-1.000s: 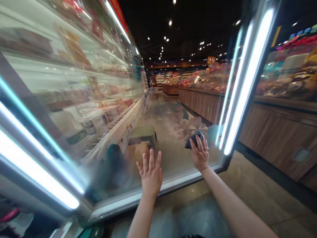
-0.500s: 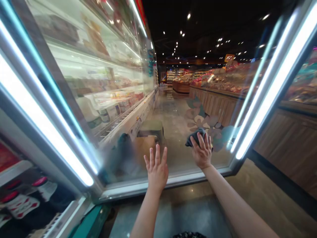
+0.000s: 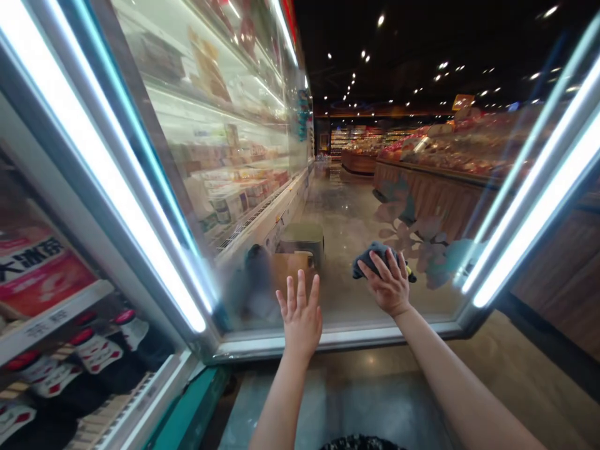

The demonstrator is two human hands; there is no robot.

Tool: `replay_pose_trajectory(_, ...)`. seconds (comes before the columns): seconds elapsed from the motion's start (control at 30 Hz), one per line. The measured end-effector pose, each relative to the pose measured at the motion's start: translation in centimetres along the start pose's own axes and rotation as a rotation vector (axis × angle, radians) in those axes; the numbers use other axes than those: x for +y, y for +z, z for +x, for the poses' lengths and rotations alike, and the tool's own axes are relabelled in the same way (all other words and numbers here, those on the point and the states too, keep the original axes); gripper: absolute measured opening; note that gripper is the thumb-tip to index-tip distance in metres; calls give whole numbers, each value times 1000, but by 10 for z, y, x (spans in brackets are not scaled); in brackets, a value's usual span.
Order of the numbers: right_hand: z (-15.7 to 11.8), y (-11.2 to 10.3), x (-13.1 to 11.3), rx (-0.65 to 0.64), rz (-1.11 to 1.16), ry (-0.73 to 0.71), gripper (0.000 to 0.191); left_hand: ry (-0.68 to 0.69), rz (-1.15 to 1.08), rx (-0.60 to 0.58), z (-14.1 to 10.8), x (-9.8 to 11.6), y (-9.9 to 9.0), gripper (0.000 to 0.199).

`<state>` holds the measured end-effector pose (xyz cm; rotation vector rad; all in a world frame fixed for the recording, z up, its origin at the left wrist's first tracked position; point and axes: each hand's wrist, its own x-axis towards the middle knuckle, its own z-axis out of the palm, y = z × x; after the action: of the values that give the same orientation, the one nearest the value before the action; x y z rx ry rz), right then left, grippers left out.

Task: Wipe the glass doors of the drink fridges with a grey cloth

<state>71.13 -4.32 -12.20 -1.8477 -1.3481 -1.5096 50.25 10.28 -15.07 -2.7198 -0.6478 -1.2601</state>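
A glass cooler door (image 3: 347, 306) with bright light strips stands in front of me. My left hand (image 3: 301, 322) lies against the lower part of the pane, fingers spread, holding nothing. To its right, my right hand (image 3: 390, 289) presses a dark grey-blue cloth (image 3: 364, 261) onto the glass. The cloth is bunched under its fingers and sticks out at the left, with a small yellow-and-black bit showing at the right. Faded flower decals (image 3: 429, 250) are on the pane just right of that hand.
At the lower left are cooler shelves with dark bottles (image 3: 96, 350) under red caps and a red pack (image 3: 37, 269). Through the glass show a lit refrigerated case (image 3: 253, 219), a greenish box-like object (image 3: 304, 234) on the floor and a wood-panelled produce stand (image 3: 417, 175).
The view has turned slightly left, bringing more of the bottle shelf in. My right hand and the cloth have shifted a little on the pane; my left hand stays flat.
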Motion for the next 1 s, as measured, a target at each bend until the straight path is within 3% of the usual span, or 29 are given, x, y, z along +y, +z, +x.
replay_pose_trajectory(0.07,22,5,-21,18,-37,127,57,-16,-4,19,-1,-4,1,89)
replay_pose_trajectory(0.13,33,11,-46,2,-43,153,59,-28,-9,26,-2,-6,2,90)
replay_pose_trajectory(0.23,18,15,-63,-50,-3,-38,55,-59,-15,29,-2,-9,3,90)
replay_pose_trajectory(0.3,-1,13,-54,-77,25,-195,53,-79,-13,25,-3,-10,2,89)
replay_pose_trajectory(0.37,-14,10,-40,-80,33,-254,52,-103,-7,18,-4,-13,0,89)
replay_pose_trajectory(0.47,-2,9,-37,-58,8,-124,55,-171,3,27,-7,-18,-3,90)
replay_pose_trajectory(0.6,30,22,-84,-39,1,170,64,-262,12,51,-10,-23,-4,89)
replay_pose_trajectory(0.7,19,30,-111,-85,58,54,67,-275,8,43,-11,-25,-4,90)
replay_pose_trajectory(0.8,-9,28,-101,-108,118,-163,65,-282,21,35,-14,-31,-7,91)
replay_pose_trajectory(0.87,-17,23,-86,-94,134,-217,65,-294,37,31,-18,-36,-10,91)
replay_pose_trajectory(0.93,-7,20,-80,-76,124,-159,65,-308,53,28,-22,-43,-12,90)
replay_pose_trajectory(1.0,15,22,-89,-53,107,-28,67,-321,64,31,-26,-49,-12,90)
